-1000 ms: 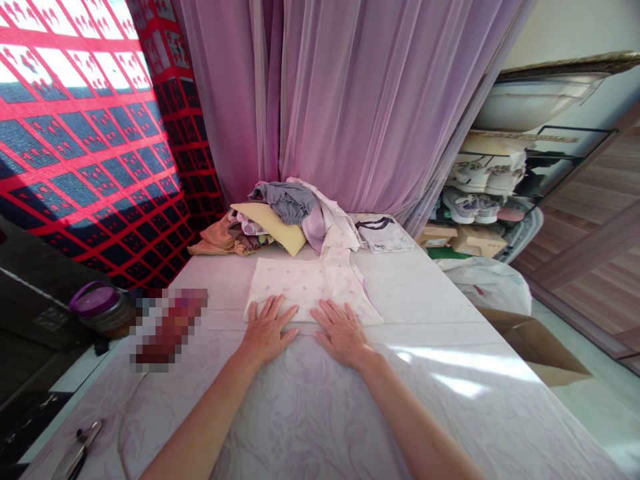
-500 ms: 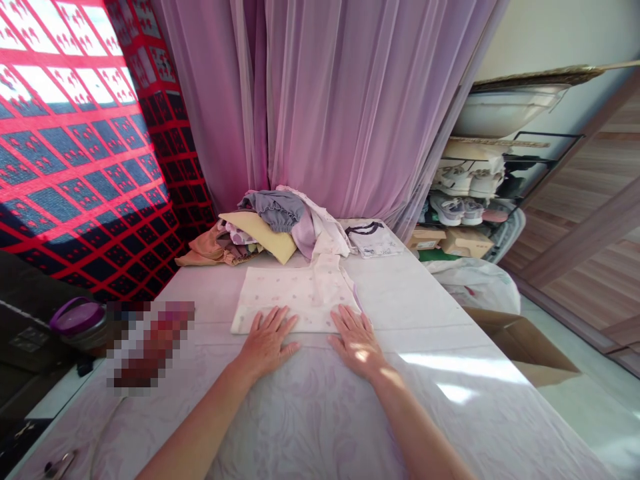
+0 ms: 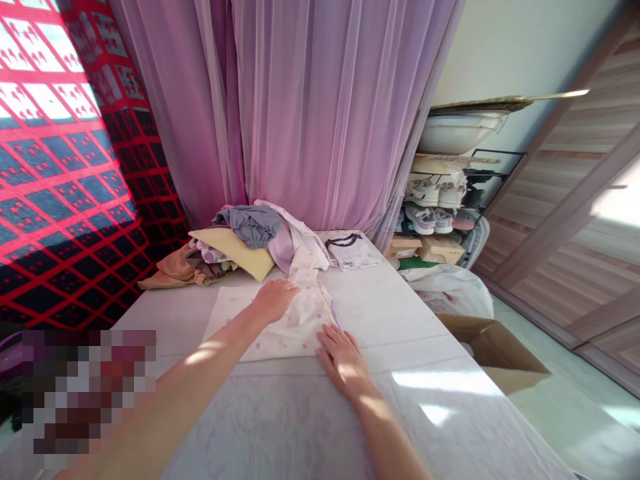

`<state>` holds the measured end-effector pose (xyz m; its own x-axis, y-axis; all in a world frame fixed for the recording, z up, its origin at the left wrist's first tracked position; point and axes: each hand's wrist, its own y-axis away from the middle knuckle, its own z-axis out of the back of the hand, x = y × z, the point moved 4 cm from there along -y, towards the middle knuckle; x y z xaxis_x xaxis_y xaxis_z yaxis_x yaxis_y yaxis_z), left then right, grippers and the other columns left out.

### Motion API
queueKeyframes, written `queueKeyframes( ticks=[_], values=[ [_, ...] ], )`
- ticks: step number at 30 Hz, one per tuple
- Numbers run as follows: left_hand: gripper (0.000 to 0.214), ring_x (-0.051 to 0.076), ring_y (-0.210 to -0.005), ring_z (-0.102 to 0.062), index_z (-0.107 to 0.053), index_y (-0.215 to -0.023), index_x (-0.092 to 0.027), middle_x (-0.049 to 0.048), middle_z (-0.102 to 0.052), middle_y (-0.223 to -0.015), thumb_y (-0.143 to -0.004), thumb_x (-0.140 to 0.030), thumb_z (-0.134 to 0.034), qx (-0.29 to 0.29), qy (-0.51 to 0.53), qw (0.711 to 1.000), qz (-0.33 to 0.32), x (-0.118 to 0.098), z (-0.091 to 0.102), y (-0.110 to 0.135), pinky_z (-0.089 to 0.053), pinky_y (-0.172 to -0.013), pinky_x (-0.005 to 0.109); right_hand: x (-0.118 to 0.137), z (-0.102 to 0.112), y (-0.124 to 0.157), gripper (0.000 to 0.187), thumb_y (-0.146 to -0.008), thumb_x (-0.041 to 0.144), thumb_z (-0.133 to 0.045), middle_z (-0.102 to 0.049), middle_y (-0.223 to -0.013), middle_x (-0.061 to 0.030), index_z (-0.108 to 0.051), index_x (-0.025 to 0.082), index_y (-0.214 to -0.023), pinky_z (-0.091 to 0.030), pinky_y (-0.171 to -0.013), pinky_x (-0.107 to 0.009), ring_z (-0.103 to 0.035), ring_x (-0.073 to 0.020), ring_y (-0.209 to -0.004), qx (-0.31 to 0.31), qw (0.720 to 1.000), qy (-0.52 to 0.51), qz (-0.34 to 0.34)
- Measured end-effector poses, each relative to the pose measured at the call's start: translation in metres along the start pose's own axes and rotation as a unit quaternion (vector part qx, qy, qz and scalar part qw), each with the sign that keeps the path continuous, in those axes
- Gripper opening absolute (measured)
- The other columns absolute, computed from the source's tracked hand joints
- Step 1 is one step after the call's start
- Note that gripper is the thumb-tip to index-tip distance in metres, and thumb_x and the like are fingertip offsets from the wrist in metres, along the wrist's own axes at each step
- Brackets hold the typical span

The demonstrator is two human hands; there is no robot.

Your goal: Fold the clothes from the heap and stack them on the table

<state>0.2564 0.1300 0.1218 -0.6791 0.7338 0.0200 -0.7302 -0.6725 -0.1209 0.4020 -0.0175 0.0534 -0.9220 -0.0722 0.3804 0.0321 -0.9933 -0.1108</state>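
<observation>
Garment (image 3: pixel 295 327), pale with small scattered prints, lies spread flat at the middle of the counter (image 3: pixel 415 313). A narrow part of it runs toward the far edge and touches the clothes pile (image 3: pixel 240 243) at the far left corner.

Left hand (image 3: pixel 274 299) reaches across to the far part of the garment, palm down, fingers a little bent on the cloth; whether they pinch a fold or only press I cannot tell. Right hand (image 3: pixel 343 357) lies at the garment's near right corner, fingers released and spread flat, partly on the cloth and partly on the counter.

The work looks like flattening the piece. To do it well, I judge the right hand should pin the near hem and the left should stroke outward from the middle, so creases run off the edge rather than bunch. The narrow part wants pulling clear of the pile so nothing drags.

The fabric looks thin and soft, apt to slide on the smooth counter and to wrinkle under a sideways push. A folded shirt (image 3: pixel 353 250) sits by the far edge, apart from the garment.
</observation>
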Motion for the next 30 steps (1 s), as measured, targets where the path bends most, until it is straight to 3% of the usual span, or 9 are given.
queueKeyframes(
  ticks=[4,7,11,15,20,26,30],
  values=[
    [0.046,0.024,-0.134,-0.04,-0.06,-0.124,-0.029,0.0058,-0.049,-0.143,-0.087,-0.008,-0.043,-0.014,-0.029,0.998,-0.055,-0.016,-0.003,-0.046,-0.032,-0.108,0.042,-0.009,0.005,0.001,0.035,-0.094,0.029,-0.041,-0.055,-0.137,-0.0048,-0.064,0.025,-0.12,-0.031,-0.111,-0.04,-0.044,-0.0184,-0.131,-0.028,0.999,-0.032,-0.002],
    [0.04,0.022,-0.139,-0.033,-0.066,-0.112,-0.028,0.0027,-0.046,-0.146,-0.085,-0.007,-0.045,-0.027,-0.053,0.995,-0.086,-0.025,-0.006,-0.068,-0.023,-0.114,0.046,-0.01,0.006,0.001,0.033,-0.093,0.027,-0.042,-0.058,-0.135,-0.0031,-0.066,0.027,-0.116,-0.032,-0.11,-0.039,-0.046,-0.0175,-0.13,-0.042,0.998,-0.049,-0.001],
    [0.031,0.021,-0.14,-0.032,-0.069,-0.096,-0.023,0.0034,-0.052,-0.141,-0.085,-0.009,-0.044,-0.028,-0.077,0.991,-0.11,-0.028,-0.011,-0.084,-0.017,-0.117,0.046,-0.008,0.008,0.001,0.032,-0.091,0.025,-0.044,-0.058,-0.134,-0.0011,-0.066,0.03,-0.115,-0.033,-0.11,-0.038,-0.047,-0.0166,-0.128,-0.05,0.998,-0.05,0.0],
    [0.038,0.019,-0.138,-0.034,-0.068,-0.098,-0.025,0.0044,-0.06,-0.13,-0.084,-0.006,-0.04,-0.062,-0.076,0.989,-0.114,-0.022,-0.004,-0.085,-0.017,-0.117,0.046,-0.008,0.009,0.001,0.031,-0.091,0.025,-0.046,-0.059,-0.133,0.0003,-0.066,0.031,-0.114,-0.033,-0.11,-0.037,-0.047,-0.0157,-0.128,-0.053,0.997,-0.052,-0.004],
    [0.034,0.024,-0.138,-0.033,-0.068,-0.092,-0.019,0.0101,-0.059,-0.127,-0.082,-0.003,-0.04,-0.075,-0.085,0.989,-0.09,0.006,0.019,-0.066,-0.014,-0.118,0.047,-0.011,0.006,0.0,0.031,-0.091,0.025,-0.046,-0.058,-0.134,-0.002,-0.066,0.028,-0.115,-0.031,-0.11,-0.039,-0.046,-0.0173,-0.128,-0.05,0.997,-0.058,-0.003],
    [0.023,0.028,-0.135,-0.036,-0.067,-0.091,-0.016,0.0117,-0.057,-0.13,-0.082,-0.007,-0.047,-0.109,-0.121,0.982,-0.091,0.035,0.052,-0.008,-0.014,-0.117,0.05,-0.015,0.001,-0.001,0.032,-0.093,0.027,-0.042,-0.06,-0.131,-0.0032,-0.068,0.027,-0.112,-0.033,-0.107,-0.038,-0.049,-0.019,-0.125,-0.074,0.996,-0.041,0.008],
    [0.03,0.023,-0.113,-0.056,-0.065,-0.096,-0.019,0.0088,-0.068,-0.102,-0.086,-0.006,-0.04,-0.119,-0.124,0.982,-0.083,0.042,0.055,0.04,-0.024,-0.113,0.051,-0.021,0.002,-0.002,0.029,-0.092,0.028,-0.043,-0.066,-0.118,-0.0058,-0.071,0.025,-0.101,-0.038,-0.101,-0.035,-0.053,-0.0205,-0.116,-0.11,0.994,-0.023,-0.007]
  ],
)
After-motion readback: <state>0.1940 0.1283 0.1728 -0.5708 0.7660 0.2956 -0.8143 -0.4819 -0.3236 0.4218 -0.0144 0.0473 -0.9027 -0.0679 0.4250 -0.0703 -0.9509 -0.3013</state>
